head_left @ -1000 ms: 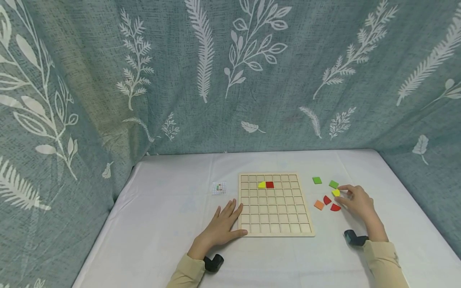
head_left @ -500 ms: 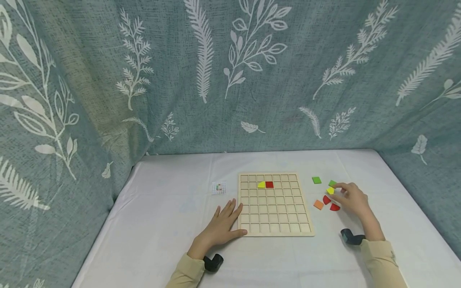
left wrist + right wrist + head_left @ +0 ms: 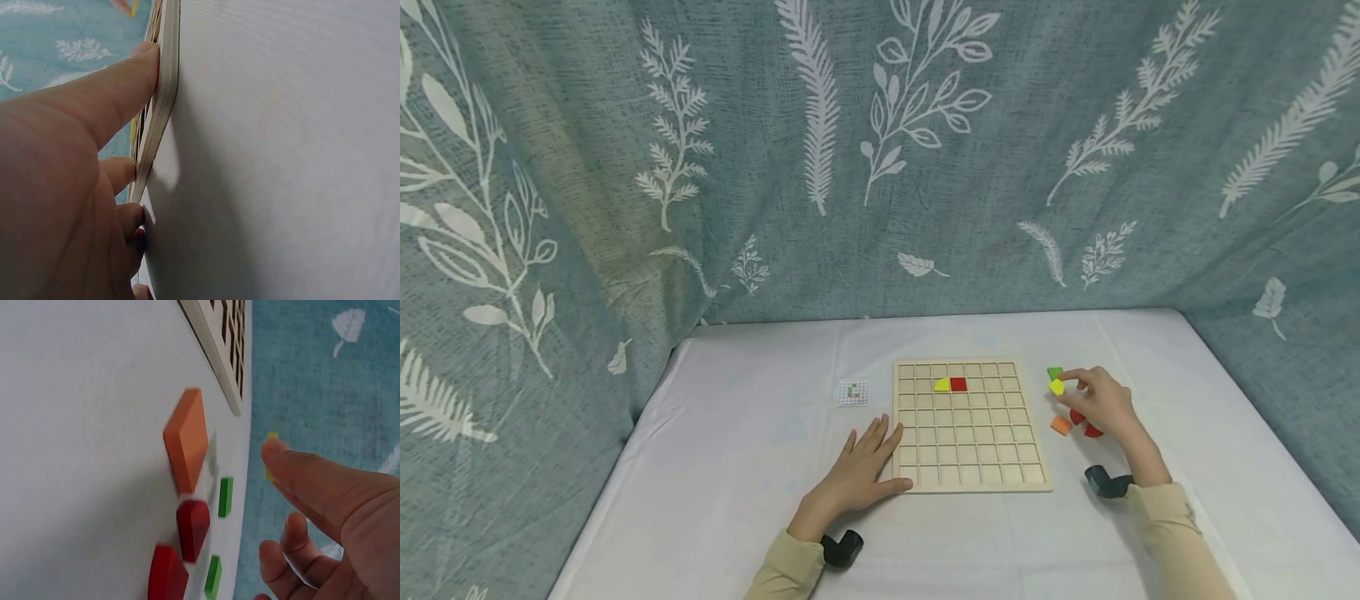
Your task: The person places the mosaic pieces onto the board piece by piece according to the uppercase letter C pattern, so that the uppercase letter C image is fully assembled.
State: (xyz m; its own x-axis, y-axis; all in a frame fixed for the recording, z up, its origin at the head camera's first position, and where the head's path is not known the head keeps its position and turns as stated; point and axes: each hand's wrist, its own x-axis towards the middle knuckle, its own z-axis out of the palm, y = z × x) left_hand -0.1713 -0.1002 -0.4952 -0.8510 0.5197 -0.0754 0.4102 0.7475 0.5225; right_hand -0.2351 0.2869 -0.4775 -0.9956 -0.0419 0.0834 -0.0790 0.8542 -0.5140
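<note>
1. Yellow flat tile (image 3: 1057,387): in the right wrist view, we find fingertips (image 3: 284,461) hiding most of it.
2. We see the right hand (image 3: 1103,404) pinching it, just right of the pale wooden grid board (image 3: 970,450); the left hand (image 3: 859,471) spreads straight fingers against the board's left edge.
3. It looks small, bright and angular to us.

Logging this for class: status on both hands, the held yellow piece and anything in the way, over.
Right hand pinching yellow piece, held above table. Left hand touching left edge of board. Nothing seen between yellow piece and board.
</note>
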